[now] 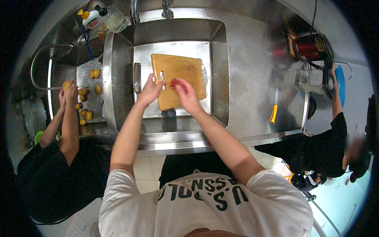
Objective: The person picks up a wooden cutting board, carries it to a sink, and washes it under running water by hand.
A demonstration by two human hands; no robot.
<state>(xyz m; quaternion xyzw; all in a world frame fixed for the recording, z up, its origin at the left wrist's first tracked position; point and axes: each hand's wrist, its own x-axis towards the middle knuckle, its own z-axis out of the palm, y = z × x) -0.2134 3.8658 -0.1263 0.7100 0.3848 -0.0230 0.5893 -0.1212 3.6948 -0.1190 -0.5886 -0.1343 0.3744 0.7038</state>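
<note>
A wooden cutting board [183, 68] is held tilted over the steel sink basin [220, 74]. My left hand [150, 90] grips its left edge by the handle slot, thumb on the upper face. Pressed to the board's face, my right hand [187, 97] holds a red scrubbing pad [177, 83], partly hidden by the fingers. A long dark object [137, 77] lies along the basin's left side; what it is I cannot tell. Below the board, a dark round patch [168, 113] shows on the basin floor, partly covered.
Left, a co-worker's hands [69, 89] hold a potato over a second basin with several potatoes [88, 115]. Bottles [114, 20] stand behind. On the right counter lie a yellow-handled knife [274, 108] and, farther off, a red blender [311, 47] near another person's arm [336, 94].
</note>
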